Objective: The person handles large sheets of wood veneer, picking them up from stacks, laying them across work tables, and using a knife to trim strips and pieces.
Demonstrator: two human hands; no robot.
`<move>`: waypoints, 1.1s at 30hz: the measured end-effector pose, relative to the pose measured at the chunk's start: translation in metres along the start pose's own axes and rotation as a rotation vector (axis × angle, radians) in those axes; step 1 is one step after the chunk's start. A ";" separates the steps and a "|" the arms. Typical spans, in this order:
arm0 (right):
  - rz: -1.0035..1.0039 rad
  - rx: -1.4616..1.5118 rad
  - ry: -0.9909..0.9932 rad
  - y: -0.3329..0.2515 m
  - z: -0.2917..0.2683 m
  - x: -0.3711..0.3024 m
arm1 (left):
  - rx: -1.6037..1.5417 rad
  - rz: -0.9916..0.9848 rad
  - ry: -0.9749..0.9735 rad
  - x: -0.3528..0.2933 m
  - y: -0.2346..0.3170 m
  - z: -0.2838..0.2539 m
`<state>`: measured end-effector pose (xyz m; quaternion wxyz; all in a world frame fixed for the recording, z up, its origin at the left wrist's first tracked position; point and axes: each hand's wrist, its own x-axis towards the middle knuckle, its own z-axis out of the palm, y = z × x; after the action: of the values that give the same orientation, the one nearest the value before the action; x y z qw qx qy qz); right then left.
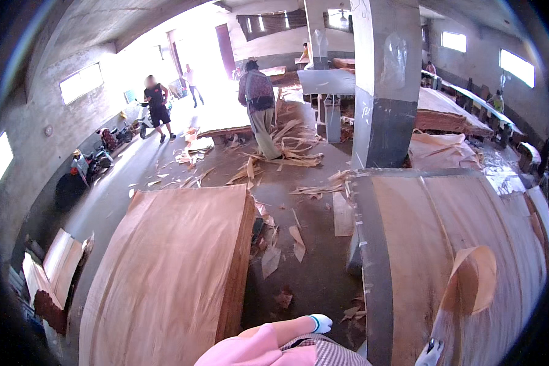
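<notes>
My left hand (pixel 321 323), in a white glove with a green-striped cuff, hangs over the floor between two work surfaces. Its fingers are turned from view, so whether they are closed is unclear. At the lower right my right hand (pixel 430 354), also gloved, is closed around a small dark object that I cannot make out. It rests on thin wood veneer sheets (pixel 412 244) covering the right table. Just beyond it, a strip of veneer (pixel 483 277) curls up in a loop. On my left stands a thick stack of reddish veneer sheets (pixel 165 244).
Veneer scraps (pixel 271 261) litter the floor ahead. A concrete pillar (pixel 384 91) rises behind the right table. One co-worker (pixel 262 104) stands beside a farther stack; another person (pixel 157 107) is near parked scooters (pixel 94 160) at left. Veneer pieces (pixel 61 268) lean at far left.
</notes>
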<state>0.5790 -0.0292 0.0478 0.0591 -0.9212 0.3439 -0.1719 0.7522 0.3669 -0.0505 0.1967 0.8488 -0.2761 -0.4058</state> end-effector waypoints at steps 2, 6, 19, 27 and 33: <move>-0.008 -0.067 0.057 -0.006 -0.003 -0.004 | 0.020 -0.019 -0.017 -0.014 0.000 -0.025; -0.040 -0.066 0.091 -0.018 -0.002 -0.002 | 0.167 -0.083 -0.127 -0.009 -0.038 -0.032; -0.071 -0.067 0.126 -0.014 -0.011 -0.002 | 0.037 -0.171 -0.055 -0.029 -0.011 0.019; -0.122 -0.021 0.115 0.000 -0.008 -0.006 | 0.060 -0.238 -0.228 -0.059 0.002 0.062; -0.042 0.153 0.034 0.045 0.042 0.011 | 0.119 -0.174 -0.228 -0.038 -0.010 0.082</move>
<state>0.5743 -0.0705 0.0009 0.1197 -0.9180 0.3115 -0.2142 0.6702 0.3894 -0.0819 0.0776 0.8281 -0.2456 -0.4980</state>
